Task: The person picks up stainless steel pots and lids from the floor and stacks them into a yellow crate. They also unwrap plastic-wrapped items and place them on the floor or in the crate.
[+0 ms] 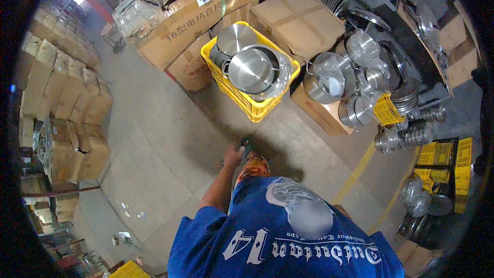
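Observation:
My left hand [233, 155] hangs low beside my left leg, near my foot and over the concrete floor. Its fingers are small and partly turned away, so I cannot make out whether they grip anything. My right hand is out of sight; my body in a blue shirt covers the lower middle. Ahead of me stands a yellow plastic crate [253, 110], apart from my hand. Shiny steel pots lie in it: a two-handled pot [250, 70] in front, and a round steel piece [236, 39] behind it. Clear plastic wrap shows at the front pot's right side.
Cardboard boxes [296, 20] stand behind the crate. To its right, steel pots [329, 77] sit on a carton [320, 114], beside metal racks. More yellow crates [435, 162] are at far right. Carton stacks [77, 146] line the left; small scraps [128, 211] lie on the floor.

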The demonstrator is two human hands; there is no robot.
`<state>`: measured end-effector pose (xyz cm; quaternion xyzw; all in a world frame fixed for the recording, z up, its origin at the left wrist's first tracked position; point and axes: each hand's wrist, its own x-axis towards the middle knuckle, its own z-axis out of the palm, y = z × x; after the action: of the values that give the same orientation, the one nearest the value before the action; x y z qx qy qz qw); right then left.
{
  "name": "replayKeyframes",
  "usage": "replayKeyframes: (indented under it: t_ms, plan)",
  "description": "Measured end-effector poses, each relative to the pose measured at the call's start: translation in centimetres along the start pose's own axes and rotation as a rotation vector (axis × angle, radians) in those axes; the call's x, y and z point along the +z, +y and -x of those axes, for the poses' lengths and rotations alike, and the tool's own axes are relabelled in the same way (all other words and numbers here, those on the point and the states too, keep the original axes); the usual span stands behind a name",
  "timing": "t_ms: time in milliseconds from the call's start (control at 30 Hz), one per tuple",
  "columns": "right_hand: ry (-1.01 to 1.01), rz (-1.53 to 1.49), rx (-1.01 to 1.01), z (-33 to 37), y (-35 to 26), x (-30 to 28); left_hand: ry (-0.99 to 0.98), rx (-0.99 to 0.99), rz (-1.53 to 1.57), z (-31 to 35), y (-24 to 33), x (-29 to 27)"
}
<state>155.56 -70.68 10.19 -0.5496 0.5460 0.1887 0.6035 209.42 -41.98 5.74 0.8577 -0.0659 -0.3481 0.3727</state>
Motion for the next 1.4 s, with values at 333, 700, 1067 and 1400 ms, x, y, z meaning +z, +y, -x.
replayKeyframes:
  t_ms: [333,700,1067,1400]
  plan:
    - [0.1,-0.054,-0.111,-6.0,-22.7,3.1,0.001,-0.314,0.573,-17.9,18.4,-4.7]
    - [-0.014,0.264,-0.116,-23.9,-46.1,-3.7,-0.116,-0.488,0.523,-17.8,23.3,-5.4]
    - [-0.117,0.443,-0.888,-35.9,-56.4,0.2,-0.193,0.011,0.052,-17.6,20.0,-5.2]
    - [-0.276,0.484,-0.795,-32.9,-70.5,10.4,0.146,-0.944,0.466,-18.6,23.9,-3.8]
